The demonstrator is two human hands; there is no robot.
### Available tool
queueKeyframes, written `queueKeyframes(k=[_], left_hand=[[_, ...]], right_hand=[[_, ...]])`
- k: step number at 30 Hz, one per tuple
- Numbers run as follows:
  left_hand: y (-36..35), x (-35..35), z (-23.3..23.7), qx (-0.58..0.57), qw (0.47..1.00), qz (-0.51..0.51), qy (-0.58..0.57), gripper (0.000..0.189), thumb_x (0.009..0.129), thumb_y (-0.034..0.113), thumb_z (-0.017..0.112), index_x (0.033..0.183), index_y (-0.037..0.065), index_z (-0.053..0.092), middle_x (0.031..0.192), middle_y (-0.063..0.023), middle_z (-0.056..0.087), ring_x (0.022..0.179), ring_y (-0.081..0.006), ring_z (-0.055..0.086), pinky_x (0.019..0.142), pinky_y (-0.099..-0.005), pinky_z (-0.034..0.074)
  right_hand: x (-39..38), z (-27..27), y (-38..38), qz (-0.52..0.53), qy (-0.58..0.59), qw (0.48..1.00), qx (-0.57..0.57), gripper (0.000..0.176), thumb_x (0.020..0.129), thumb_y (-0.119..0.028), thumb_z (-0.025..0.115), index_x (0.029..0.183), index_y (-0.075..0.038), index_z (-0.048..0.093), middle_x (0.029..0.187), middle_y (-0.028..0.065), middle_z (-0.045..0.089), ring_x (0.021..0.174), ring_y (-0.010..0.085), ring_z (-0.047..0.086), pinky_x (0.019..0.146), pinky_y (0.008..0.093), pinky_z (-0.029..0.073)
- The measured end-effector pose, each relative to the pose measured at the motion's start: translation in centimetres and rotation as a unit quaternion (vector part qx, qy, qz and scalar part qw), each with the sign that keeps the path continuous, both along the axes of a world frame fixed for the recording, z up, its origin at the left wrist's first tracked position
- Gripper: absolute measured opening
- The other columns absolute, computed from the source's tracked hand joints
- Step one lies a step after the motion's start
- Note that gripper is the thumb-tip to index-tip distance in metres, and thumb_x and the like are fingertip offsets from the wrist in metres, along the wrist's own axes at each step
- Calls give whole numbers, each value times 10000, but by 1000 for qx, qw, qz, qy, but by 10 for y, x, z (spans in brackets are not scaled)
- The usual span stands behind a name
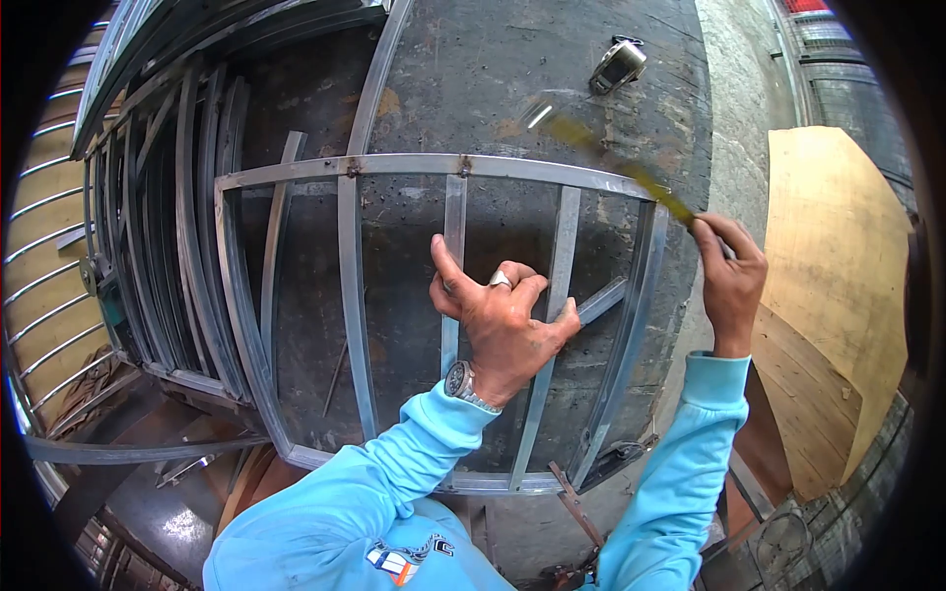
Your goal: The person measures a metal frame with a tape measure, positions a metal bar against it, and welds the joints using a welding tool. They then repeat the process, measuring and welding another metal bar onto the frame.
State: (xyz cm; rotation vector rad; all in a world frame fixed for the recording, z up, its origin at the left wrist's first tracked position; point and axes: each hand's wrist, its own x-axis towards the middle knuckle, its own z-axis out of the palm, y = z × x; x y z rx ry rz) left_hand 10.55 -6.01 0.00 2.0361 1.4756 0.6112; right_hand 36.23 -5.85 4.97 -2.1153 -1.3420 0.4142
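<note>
A welded metal frame of square tubing with several crossbars lies before me. My left hand is over its middle, fingers apart, some extended and some curled, between two crossbars. One fingertip lies over a crossbar, and the thumb is at another crossbar; firm contact is hard to tell. My right hand, beyond the frame's right corner, is closed on the end of a motion-blurred yellow handle. The tool looks like a hammer, its shiny head smeared by motion above the frame.
A tape measure sits on the dark work surface. Several metal frames are stacked at left. Plywood sheets lie at right. A loose metal bar is under the frame's right side.
</note>
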Motion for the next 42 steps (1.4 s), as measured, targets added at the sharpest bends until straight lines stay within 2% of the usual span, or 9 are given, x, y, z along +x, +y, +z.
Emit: queueKeyframes(k=[2,4,9,13,19,25,32,35,42], left_hand=[[0,0,1,3,1000,4,-4,345,682,363,769,798,39,752,809,-35,663,1385,-567,103,995,-704,151],[0,0,0,5,1000,5,-6,344,681,363,771,797,39,752,813,-36,663,1387,-567,102,995,-706,151],[-1,0,-2,8,1000,6,-9,343,679,358,780,799,38,752,838,-38,665,1394,-566,100,996,-709,152],[-1,0,-3,13,1000,8,-10,341,679,353,788,802,37,752,853,-36,665,1398,-561,100,1002,-705,155],[-1,3,-1,24,999,19,-18,355,672,371,799,768,33,748,812,-27,679,1367,-509,190,1043,-705,120],[-1,3,0,19,1000,17,-9,347,663,361,809,783,40,761,795,-8,647,1365,-501,162,1044,-694,121],[-1,2,-3,22,999,22,-17,350,665,360,808,779,33,757,797,-16,662,1352,-506,173,1037,-698,127],[-2,2,-4,24,999,18,-24,352,673,367,805,781,36,756,798,-21,663,1341,-505,184,1039,-696,124],[-1,1,-1,13,1000,12,-15,375,680,397,803,793,42,761,834,-33,658,1330,-494,182,1040,-698,119]], right_hand=[[3,2,-22,-71,20,997,24,215,944,-206,702,976,0,755,828,90,706,768,128,638,701,285,506],[-3,15,-44,-304,128,940,-85,355,959,-317,689,1116,0,708,814,93,672,750,145,626,704,298,508],[-57,-16,-101,-341,40,919,-192,585,945,-393,690,1366,-19,533,901,153,640,821,268,641,791,423,513],[-88,-26,-118,-304,33,922,-236,566,942,-351,686,1366,-8,534,986,197,652,903,328,643,839,455,498],[-92,24,-144,-254,-28,954,-158,362,953,-219,656,1227,18,642,1129,159,663,972,277,632,872,390,498],[-77,104,-226,-291,-52,938,-178,250,936,-204,693,1025,30,691,882,133,695,788,236,648,748,363,518],[-75,43,-322,-322,31,830,-455,470,824,-379,803,823,74,677,776,226,700,722,306,671,717,398,530],[-77,7,-364,-267,66,853,-444,507,836,-394,809,814,83,639,674,132,651,490,172,598,446,327,479],[-99,4,-339,-403,196,786,-427,409,831,-281,820,835,57,590,702,153,655,515,190,628,410,318,503]])
